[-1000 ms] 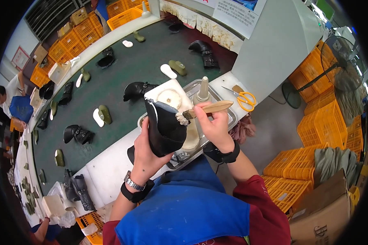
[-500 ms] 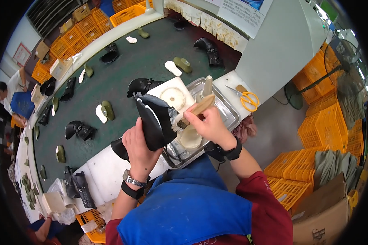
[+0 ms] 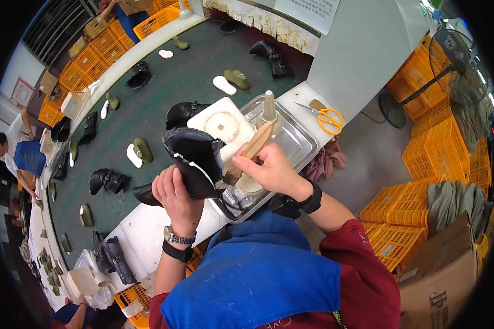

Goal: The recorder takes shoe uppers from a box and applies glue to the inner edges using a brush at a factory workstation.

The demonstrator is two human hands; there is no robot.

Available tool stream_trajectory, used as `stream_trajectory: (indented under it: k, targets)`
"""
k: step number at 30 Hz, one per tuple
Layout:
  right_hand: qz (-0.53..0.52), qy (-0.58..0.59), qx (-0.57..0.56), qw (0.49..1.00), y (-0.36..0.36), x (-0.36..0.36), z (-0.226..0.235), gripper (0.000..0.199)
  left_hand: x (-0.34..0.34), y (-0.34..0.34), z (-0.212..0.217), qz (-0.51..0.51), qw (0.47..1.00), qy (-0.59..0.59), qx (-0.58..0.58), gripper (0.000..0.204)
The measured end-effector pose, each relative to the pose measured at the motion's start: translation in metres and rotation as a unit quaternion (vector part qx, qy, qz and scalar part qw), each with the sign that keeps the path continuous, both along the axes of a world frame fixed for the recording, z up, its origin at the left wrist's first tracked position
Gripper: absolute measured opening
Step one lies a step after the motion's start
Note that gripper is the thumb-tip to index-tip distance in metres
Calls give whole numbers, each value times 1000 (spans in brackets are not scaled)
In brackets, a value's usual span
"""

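My left hand [image 3: 177,200] is wrapped round a black boot [image 3: 187,159], holding it tilted so that its open shaft faces me. A pale strip runs along the inside of the shaft, and the edge nearest my right hand looks ragged. Pinched in my right hand [image 3: 274,170] is a flat wooden-handled brush [image 3: 257,143], its bristles down at the boot's edge; whether they touch it I cannot tell. Beneath lies a metal tray [image 3: 308,147] with a pale cup [image 3: 249,185] and a cone-topped bottle [image 3: 268,112]. A white block [image 3: 239,118] with a round recess overlaps the tray.
Orange-handled scissors [image 3: 329,120] lie right of the tray. Beyond is a green conveyor surface [image 3: 164,71] carrying black boots [image 3: 108,180], olive shoe forms [image 3: 142,149] and white insoles [image 3: 134,156]. Orange crates [image 3: 392,203] and a fan [image 3: 450,71] stand right. A co-worker [image 3: 24,140] is at the far left.
The boot has tipped, showing more of its inside, and shifted a little left. My right hand and the brush moved left and down with it. The whole view has shifted slightly.
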State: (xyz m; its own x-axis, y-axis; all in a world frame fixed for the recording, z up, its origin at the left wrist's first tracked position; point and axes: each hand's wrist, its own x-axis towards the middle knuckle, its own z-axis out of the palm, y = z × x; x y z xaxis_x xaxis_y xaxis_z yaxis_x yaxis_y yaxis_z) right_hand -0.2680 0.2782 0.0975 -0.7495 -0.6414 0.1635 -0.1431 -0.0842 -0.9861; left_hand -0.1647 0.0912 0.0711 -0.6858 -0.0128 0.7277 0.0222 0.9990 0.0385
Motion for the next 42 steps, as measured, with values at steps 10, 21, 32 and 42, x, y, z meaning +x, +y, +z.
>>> stream_trajectory:
  k: [10,21,32,42]
  targets:
    - [-109,75,-85,988,-9,-2,-35,15,4,0,-2,-18,992,-22,124,76]
    - [-207,-37,-143,967,43,-37,11,17,15,-62,6,-233,554,-244,761,75]
    - [3,32,54,998,43,-16,88,18,5,-41,9,-439,275,-520,679,96]
    - [81,151,45,984,-8,31,75,15,-5,-36,12,-482,171,-643,571,96]
